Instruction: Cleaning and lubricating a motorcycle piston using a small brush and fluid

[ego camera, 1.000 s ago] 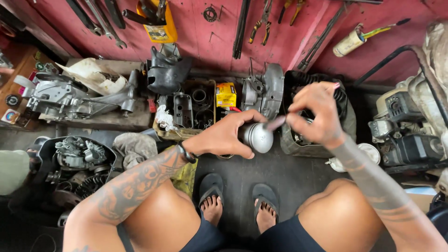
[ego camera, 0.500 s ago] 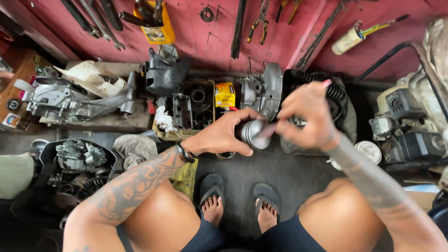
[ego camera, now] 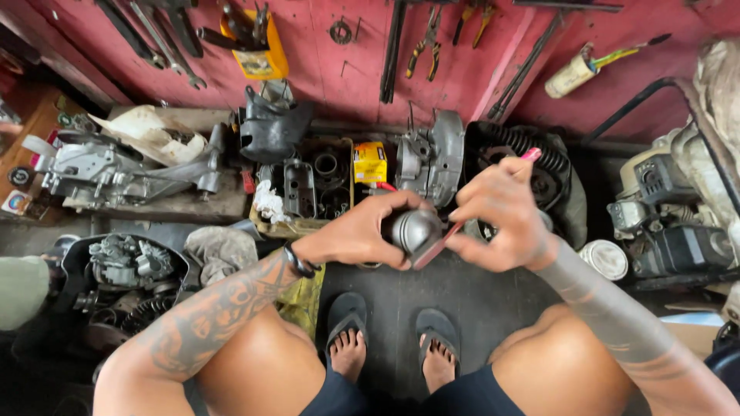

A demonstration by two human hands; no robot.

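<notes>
Scraping a round metal part in the middle of the frame

The left hand [ego camera: 358,235] wraps the grey metal part [ego camera: 414,229]. The right hand [ego camera: 501,219] pinches a thin pink-tipped tool [ego camera: 470,212], slanting from upper right to lower left; earlier it lay flatter.

You are sitting in a small engine repair workshop. In front of you rises a grimy dark red wall [ego camera: 339,77] with hand tools hung along it: long steel wrenches [ego camera: 166,38], yellow-handled pliers [ego camera: 426,35] and a yellow plastic holder [ego camera: 258,50] stuffed with more tools. Along its foot lie stripped engine parts: a grey cast-metal crankcase [ego camera: 100,166], a silver engine cover [ego camera: 432,158], a black finned cylinder housing [ego camera: 532,158] and a shallow cardboard tray of oily small parts [ego camera: 308,189]. A whole small grey motor [ego camera: 667,223] stands at your right, and greasy rags [ego camera: 220,250] lie on the dark stained floor [ego camera: 462,293].
</notes>
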